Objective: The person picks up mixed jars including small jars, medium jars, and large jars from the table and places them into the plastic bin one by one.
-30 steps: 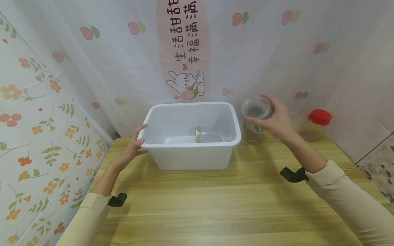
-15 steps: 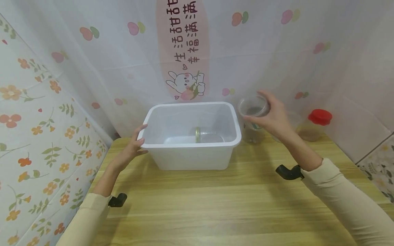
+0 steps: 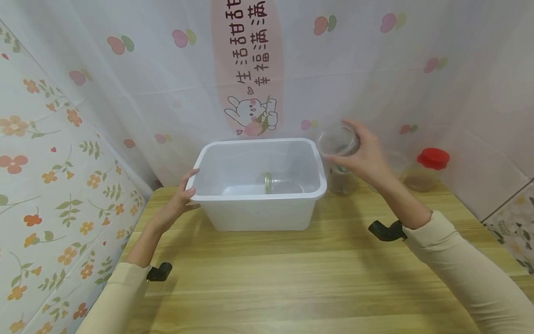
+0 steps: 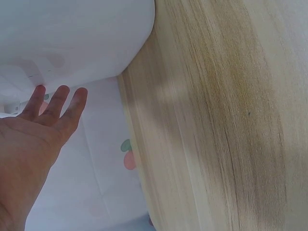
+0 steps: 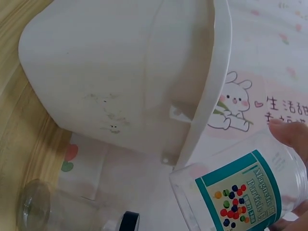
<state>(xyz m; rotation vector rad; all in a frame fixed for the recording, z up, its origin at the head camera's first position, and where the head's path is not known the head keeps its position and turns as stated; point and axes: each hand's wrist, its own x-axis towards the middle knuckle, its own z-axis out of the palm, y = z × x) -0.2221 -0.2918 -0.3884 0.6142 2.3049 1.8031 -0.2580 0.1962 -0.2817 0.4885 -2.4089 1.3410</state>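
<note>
Reaches forward over the table (image 3: 258,278) with both forearms (image 3: 143,239) angled inward. Holds up a clear labelled jar (image 5: 238,190) just beside the right end of the white bin (image 3: 258,214), with the right grip (image 3: 365,153) curled around its side. Pinches the bin's left rim in the left grip (image 3: 177,202), with three fingers (image 4: 73,107) slightly parted below the rim.

A jar (image 3: 282,184) lies in the tub (image 3: 258,215) on the table (image 3: 267,273).

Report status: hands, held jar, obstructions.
Left hand on white tub. Right hand gripping labelled clear jar, aloft. Tub's right rim possibly in the way.
</note>
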